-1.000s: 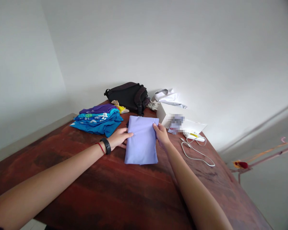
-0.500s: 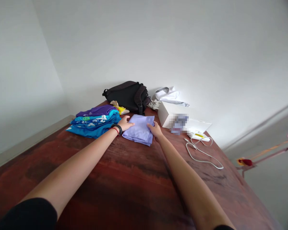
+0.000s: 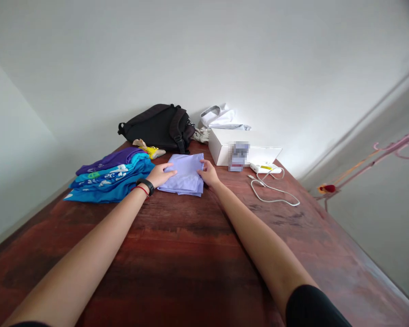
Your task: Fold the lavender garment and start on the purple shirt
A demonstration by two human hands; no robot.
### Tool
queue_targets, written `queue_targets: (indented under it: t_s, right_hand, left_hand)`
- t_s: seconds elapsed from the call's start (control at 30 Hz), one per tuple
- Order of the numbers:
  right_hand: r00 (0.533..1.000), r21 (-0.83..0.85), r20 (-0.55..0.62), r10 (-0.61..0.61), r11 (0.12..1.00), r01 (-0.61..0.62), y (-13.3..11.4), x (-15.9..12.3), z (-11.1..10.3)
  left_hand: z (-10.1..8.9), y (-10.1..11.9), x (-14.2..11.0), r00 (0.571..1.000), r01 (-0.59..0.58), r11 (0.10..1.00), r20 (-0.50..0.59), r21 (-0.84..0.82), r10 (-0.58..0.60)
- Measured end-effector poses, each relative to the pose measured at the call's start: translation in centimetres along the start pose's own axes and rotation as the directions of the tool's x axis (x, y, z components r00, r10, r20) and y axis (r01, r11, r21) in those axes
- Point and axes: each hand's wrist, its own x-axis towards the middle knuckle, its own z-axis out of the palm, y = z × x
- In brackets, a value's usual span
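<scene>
1. My left grip [image 3: 162, 174] is closed on the left side of the folded lavender cloth [image 3: 186, 175], thumb laid over the top; the other fingertips are partly hidden.
2. My right grip [image 3: 208, 173] holds the cloth's right edge, with its thumb on the upper face and a finger at the rim.
3. The cloth lies between my two grips on the dark reddish-brown surface [image 3: 180, 259], its near edge showing several layers.
4. On my left wrist I wear a black band [image 3: 146, 185] and a thin red cord [image 3: 143, 190].
5. To the left of the cloth I see a pile of clothes, a purple garment [image 3: 112, 160] above bright blue ones [image 3: 112, 186] with white print.
6. Behind that pile sits a yellow and beige item [image 3: 152, 151], just in front of a black backpack [image 3: 153, 127] near the wall.
7. Beyond the cloth, to the right, stands a white box [image 3: 220, 147], with a white bag [image 3: 218, 119] behind it and a small, blurred-out packet [image 3: 238, 159] at its front.
8. Farther right, a white device [image 3: 266, 168] with a yellow mark lies near a loosely looped white cable [image 3: 276, 200].
</scene>
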Motion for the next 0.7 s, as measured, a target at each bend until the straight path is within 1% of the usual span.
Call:
queue_targets:
  t_s: [0.13, 0.27, 0.4, 0.5, 0.53, 0.57, 0.63, 0.7]
  right_hand:
    - [1.0, -0.043, 0.006, -0.026, 0.999, 0.026, 0.1, -0.1, -0.1]
    - [0.998, -0.104, 0.02, -0.059, 0.993, 0.061, 0.1, -0.1, 0.0]
    - [0.994, -0.172, 0.021, -0.104, 0.979, 0.106, -0.1, -0.3, 0.1]
    - [0.99, -0.213, 0.011, -0.144, 0.967, 0.143, -0.3, -0.6, 0.2]
    - [0.988, -0.223, 0.006, -0.155, 0.963, 0.153, -0.3, -0.7, 0.2]
    - [0.986, -0.232, 0.002, -0.165, 0.959, 0.161, -0.4, -0.8, 0.3]
    - [0.984, -0.241, -0.001, -0.177, 0.955, 0.171, -0.4, -0.9, 0.3]
    - [0.983, -0.241, 0.003, -0.185, 0.954, 0.18, -0.6, -0.9, 0.3]
  left_hand:
    - [-0.2, 0.0, -0.1, 0.997, 0.015, 0.999, 0.078, 0.049, -0.019]
    - [0.1, 0.1, -0.1, 0.993, 0.016, 0.984, 0.112, 0.177, -0.037]
    - [0.5, 0.8, -0.5, 0.993, 0.067, 0.932, 0.071, 0.356, -0.098]
    - [0.7, 1.9, -1.2, 0.991, 0.101, 0.848, 0.026, 0.52, -0.135]
    - [0.8, 2.4, -1.5, 0.992, 0.081, 0.806, 0.03, 0.587, -0.122]
    - [0.9, 2.8, -1.8, 0.993, 0.042, 0.759, 0.059, 0.65, -0.105]
    - [1.2, 3.7, -2.5, 0.981, -0.068, 0.684, 0.173, 0.726, -0.087]
    - [1.3, 4.4, -3.1, 0.955, -0.14, 0.665, 0.278, 0.733, -0.105]
